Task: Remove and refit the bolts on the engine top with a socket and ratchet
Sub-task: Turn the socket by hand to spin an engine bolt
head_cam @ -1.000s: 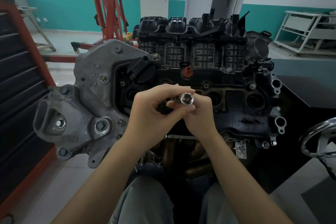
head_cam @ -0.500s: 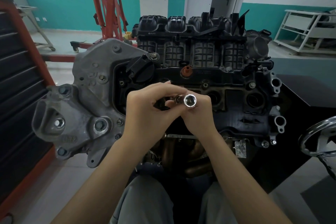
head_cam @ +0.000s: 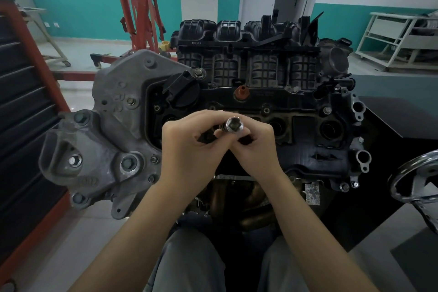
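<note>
1. Both hands meet over the middle of the engine top: the left hand (head_cam: pixel 187 147) and the right hand (head_cam: pixel 257 147) curl their fingers around a chrome socket (head_cam: pixel 234 124), pinching it between them.
2. Its open end faces the camera, and a dark shaft behind it runs into the left hand's fingers; whether that is a ratchet or an extension I cannot tell.
3. Just beyond the hands lies the black valve cover (head_cam: pixel 308 144), with round plug wells to the right of the right hand.
4. A bolt (head_cam: pixel 327 109) sits in the cover up and to the right of the hands.
5. Beyond the socket stands a reddish cap (head_cam: pixel 241 92), and behind it the ribbed intake manifold (head_cam: pixel 248 64).
6. Left of the left hand is the grey cast timing cover (head_cam: pixel 113 125) with several bolts in it.
7. Far right of the right hand shows a chrome handwheel (head_cam: pixel 417 187).
8. Behind and to the left stands a red engine hoist (head_cam: pixel 135 7).
</note>
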Tool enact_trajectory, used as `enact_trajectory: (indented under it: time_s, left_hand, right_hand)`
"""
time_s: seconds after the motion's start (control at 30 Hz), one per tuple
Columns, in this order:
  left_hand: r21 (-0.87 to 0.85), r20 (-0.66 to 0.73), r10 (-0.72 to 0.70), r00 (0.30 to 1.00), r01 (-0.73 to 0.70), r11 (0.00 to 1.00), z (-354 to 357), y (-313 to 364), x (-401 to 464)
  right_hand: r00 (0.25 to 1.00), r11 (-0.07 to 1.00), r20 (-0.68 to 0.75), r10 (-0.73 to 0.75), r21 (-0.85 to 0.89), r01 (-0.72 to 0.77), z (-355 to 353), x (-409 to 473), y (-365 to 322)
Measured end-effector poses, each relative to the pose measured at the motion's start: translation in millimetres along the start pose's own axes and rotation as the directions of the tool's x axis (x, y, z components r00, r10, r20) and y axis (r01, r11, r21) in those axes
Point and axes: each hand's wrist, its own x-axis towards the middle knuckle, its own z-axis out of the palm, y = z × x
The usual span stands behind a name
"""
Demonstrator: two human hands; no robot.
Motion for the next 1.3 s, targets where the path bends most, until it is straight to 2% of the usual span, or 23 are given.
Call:
enact_trajectory:
  time_s: [0.1, 0.17, 0.23, 0.33, 0.4, 0.5, 0.6, 0.7, 0.8, 0.87, 1.0, 1.17, 1.23, 1.3]
  left_hand:
    - [-0.121, 0.093, -0.064, 0.994, 0.075, 0.99, -3.5, -0.5, 1.3]
    - [-0.187, 0.166, -0.079, 0.983, 0.11, 0.976, -4.8, 0.2, 2.0]
    - [-0.141, 0.16, -0.085, 0.983, 0.108, 0.984, -4.1, 0.4, 2.9]
    - [0.041, 0.059, -0.013, 0.998, 0.011, 0.999, -1.6, 0.0, 3.0]
    - [0.057, 0.045, 0.003, 0.999, -0.005, 0.998, -0.3, 0.4, 1.9]
    - [-0.125, 0.14, -0.096, 0.985, 0.114, 0.986, -1.6, 1.0, 1.9]
    - [-0.229, 0.234, -0.104, 0.967, 0.158, 0.96, -4.3, 1.6, 4.0]
    - [-0.177, 0.151, -0.107, 0.983, 0.134, 0.975, -5.0, 2.8, 5.5]
    - [-0.121, 0.101, -0.086, 0.991, 0.098, 0.988, -4.4, 4.3, 4.0]
    - [-0.171, 0.125, -0.084, 0.989, 0.105, 0.98, -5.0, 3.6, 3.3]
    - [-0.266, 0.207, -0.097, 0.974, 0.151, 0.952, -5.7, 1.6, 2.3]
    - [-0.001, 0.061, -0.049, 0.997, 0.049, 0.999, -3.3, 4.7, 3.4]
    - [0.009, 0.047, -0.035, 0.998, 0.035, 0.999, -2.7, 5.9, 2.6]
    - [-0.058, 0.068, -0.07, 0.995, 0.073, 0.996, -3.3, 6.5, 2.5]
  right_hand:
    - [0.999, 1.0, 0.031, -0.018, -0.013, 0.018, 0.4, -0.5, -2.8]
    - [1.0, 1.0, -0.004, 0.006, -0.002, -0.006, 0.2, -1.4, 0.1]
    - [0.999, 0.999, -0.032, 0.03, -0.011, -0.03, -0.3, -2.2, 3.3]
    - [0.999, 0.999, -0.033, 0.038, -0.022, -0.039, -0.3, -1.0, 2.2]
    - [1.0, 1.0, -0.018, 0.006, -0.009, -0.006, -0.4, -0.4, -0.9]
    - [1.0, 1.0, 0.018, -0.009, 0.015, 0.008, 0.1, -0.6, -3.5]
    - [0.999, 0.999, -0.016, 0.029, 0.042, -0.028, 0.3, -1.4, -1.2]
    - [0.998, 0.998, -0.041, 0.048, 0.037, -0.047, -0.4, -1.5, 0.8]
    - [0.999, 1.0, -0.035, 0.001, 0.012, -0.001, -1.0, -0.6, -0.5]
    - [0.999, 0.999, -0.012, -0.038, 0.009, 0.038, -0.4, -0.2, -2.4]
    - [0.999, 1.0, -0.035, 0.002, 0.023, -0.001, -0.8, -2.2, 3.7]
    - [0.998, 0.999, -0.05, 0.038, 0.019, -0.037, -0.7, -1.4, 6.1]
    - [1.0, 1.0, -0.026, 0.006, 0.025, -0.005, -1.5, -0.8, 3.8]
    - [1.0, 1.0, 0.011, -0.016, 0.025, 0.015, -0.9, 0.0, 0.6]
